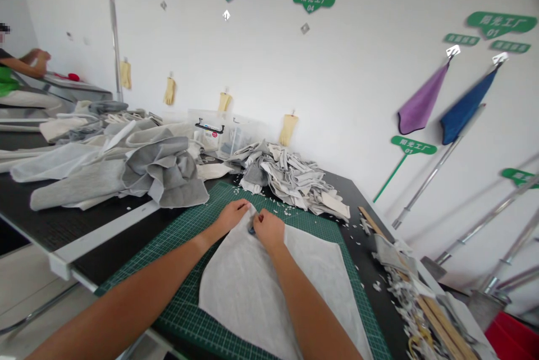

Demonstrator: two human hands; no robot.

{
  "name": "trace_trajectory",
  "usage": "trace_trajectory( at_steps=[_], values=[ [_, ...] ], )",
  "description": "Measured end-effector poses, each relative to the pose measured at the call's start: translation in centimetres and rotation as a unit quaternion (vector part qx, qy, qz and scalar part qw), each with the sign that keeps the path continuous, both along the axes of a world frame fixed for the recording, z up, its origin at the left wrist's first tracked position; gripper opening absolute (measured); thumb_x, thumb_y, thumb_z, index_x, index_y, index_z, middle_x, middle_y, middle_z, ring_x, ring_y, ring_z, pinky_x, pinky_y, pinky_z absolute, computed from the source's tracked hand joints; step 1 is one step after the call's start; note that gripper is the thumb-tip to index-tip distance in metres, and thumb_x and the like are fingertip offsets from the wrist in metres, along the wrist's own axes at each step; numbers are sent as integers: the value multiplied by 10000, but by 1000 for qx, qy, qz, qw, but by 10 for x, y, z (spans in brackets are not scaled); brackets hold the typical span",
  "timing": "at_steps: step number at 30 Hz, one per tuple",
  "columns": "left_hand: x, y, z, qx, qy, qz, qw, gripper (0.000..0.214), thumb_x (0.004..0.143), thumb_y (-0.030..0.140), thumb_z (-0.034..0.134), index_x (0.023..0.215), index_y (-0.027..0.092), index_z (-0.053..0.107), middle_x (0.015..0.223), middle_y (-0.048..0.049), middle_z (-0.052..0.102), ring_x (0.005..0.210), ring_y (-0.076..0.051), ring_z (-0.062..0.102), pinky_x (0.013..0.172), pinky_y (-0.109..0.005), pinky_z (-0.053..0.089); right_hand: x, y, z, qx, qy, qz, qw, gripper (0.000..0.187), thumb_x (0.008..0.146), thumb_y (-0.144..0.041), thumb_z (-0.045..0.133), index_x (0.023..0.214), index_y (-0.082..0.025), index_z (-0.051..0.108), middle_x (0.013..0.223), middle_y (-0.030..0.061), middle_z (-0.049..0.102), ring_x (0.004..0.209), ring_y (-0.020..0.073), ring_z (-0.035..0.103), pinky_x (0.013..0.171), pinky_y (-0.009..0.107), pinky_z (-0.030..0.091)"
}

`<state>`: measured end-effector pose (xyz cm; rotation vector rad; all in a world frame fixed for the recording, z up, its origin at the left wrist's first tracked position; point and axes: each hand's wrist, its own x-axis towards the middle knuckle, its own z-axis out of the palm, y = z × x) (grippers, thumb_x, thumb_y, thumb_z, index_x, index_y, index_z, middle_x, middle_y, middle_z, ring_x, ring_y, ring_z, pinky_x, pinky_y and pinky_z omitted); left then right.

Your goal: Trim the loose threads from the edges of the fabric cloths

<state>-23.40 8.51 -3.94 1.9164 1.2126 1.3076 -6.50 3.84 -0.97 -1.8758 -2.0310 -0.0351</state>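
A large pale grey cloth (248, 276) lies spread over the green cutting mat (185, 309) in front of me. My left hand (234, 215) pinches the cloth's far corner between thumb and fingers. Close beside it on the right, my right hand (269, 229) is closed around a small dark tool (251, 230); only a rounded bit shows, so its kind is unclear. The right hand rests at the cloth's upper edge, and its fingertips nearly meet the left hand's.
Grey cloth pieces (164, 172) are heaped at left, with a pile of cut strips (290, 177) behind the mat. A clear plastic box (210, 130) stands near the wall. Wooden strips (442, 320) and scraps line the right edge. Another person (21, 79) sits far left.
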Motion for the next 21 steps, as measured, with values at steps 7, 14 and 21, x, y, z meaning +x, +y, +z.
trace_trajectory(
  at_steps=[7, 14, 21],
  values=[
    [1, 0, 2, -15, 0, 3, 1000, 360, 912, 443, 455, 861, 189, 704, 855, -38, 722, 786, -185, 625, 694, -269, 439, -1, -4, 5, 8, -16, 6, 1000, 219, 941, -372, 498, 869, -216, 633, 814, 26, 702, 749, 171, 642, 628, 249, 327],
    [1, 1, 1, -10, 0, 4, 1000, 362, 913, 443, 460, 866, 187, 712, 839, -35, 720, 781, -185, 625, 699, -269, 440, -7, -11, 10, 5, -38, 7, 999, 320, 950, -389, 476, 903, -172, 706, 947, 117, 725, 861, 216, 679, 709, 273, 415],
    [0, 4, -1, -5, 2, 0, 1000, 361, 918, 435, 451, 850, 186, 703, 822, -30, 711, 790, -187, 621, 703, -269, 445, -11, -9, 10, 2, -32, 2, 999, 333, 906, -375, 507, 933, -129, 731, 973, 162, 719, 899, 259, 691, 760, 310, 455]
  ],
)
